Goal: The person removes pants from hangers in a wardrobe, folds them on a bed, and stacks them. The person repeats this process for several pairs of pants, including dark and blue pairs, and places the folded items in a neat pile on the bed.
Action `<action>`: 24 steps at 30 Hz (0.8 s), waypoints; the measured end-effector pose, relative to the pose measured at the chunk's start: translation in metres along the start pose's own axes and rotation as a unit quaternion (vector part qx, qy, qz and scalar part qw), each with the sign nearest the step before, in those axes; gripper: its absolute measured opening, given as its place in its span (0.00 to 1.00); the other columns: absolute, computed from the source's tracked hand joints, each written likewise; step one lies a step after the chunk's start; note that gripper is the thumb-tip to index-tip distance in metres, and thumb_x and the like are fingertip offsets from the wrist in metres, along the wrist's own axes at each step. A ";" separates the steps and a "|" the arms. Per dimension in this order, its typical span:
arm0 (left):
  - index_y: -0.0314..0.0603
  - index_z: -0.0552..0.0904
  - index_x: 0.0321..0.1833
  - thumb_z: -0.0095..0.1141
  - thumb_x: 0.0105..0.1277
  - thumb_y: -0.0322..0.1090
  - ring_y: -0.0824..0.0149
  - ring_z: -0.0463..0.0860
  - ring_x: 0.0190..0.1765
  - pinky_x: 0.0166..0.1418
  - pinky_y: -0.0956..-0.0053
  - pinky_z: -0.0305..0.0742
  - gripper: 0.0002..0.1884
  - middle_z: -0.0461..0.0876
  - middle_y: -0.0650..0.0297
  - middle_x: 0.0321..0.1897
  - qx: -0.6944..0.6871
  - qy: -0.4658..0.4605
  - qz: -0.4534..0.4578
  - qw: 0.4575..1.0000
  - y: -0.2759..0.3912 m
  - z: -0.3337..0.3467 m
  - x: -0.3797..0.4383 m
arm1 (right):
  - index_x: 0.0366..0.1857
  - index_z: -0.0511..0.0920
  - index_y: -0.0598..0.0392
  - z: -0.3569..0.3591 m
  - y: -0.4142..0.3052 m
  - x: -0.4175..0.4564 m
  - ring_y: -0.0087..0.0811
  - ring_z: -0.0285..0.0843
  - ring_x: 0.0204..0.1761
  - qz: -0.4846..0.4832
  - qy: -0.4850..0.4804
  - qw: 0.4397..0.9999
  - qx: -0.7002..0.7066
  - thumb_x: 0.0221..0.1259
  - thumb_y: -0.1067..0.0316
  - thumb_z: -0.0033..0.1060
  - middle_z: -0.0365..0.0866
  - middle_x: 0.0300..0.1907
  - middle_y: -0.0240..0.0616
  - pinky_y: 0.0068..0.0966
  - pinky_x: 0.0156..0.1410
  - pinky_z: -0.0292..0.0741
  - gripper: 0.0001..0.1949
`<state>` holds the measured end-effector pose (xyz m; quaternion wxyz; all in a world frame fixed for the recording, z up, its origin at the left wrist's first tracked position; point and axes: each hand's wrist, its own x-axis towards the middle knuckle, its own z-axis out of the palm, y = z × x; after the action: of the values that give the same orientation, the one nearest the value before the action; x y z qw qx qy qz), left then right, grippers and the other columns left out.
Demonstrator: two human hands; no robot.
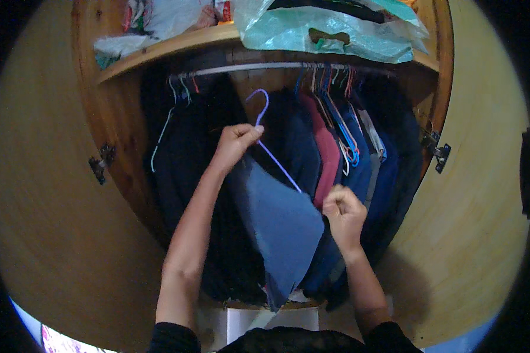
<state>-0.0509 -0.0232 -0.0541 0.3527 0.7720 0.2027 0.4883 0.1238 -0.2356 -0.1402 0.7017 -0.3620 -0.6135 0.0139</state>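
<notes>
My left hand (238, 143) grips a purple clothes hanger (277, 163) just below its hook. The hook is free of the rail, in front of the dark clothes. A blue-grey garment (282, 225) hangs from the hanger, drooping below it. My right hand (345, 212) is at the garment's right edge, its fingers curled; whether it pinches the fabric cannot be told. Behind that hand hangs a dark red garment (329, 154).
A metal rail (247, 67) carries dark clothes at left and several garments and hangers at right. Plastic bags (287, 33) lie on the wooden shelf (194, 39) above. Wardrobe doors stand open on both sides, with metal hinges (101, 163).
</notes>
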 end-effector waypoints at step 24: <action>0.46 0.76 0.26 0.57 0.70 0.44 0.76 0.65 0.22 0.30 0.76 0.60 0.15 0.71 0.71 0.18 -0.284 0.175 -0.053 0.941 -0.022 -0.032 0.093 | 0.39 0.83 0.58 -0.003 -0.035 -0.051 0.27 0.81 0.23 -0.256 -0.098 0.944 -0.186 0.52 0.68 0.74 0.80 0.24 0.36 0.24 0.25 0.76 0.13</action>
<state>-0.0383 0.0635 -0.0048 0.5419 0.5305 0.1549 0.6332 0.0987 -0.2862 -0.1652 0.5380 -0.3140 -0.7430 -0.2450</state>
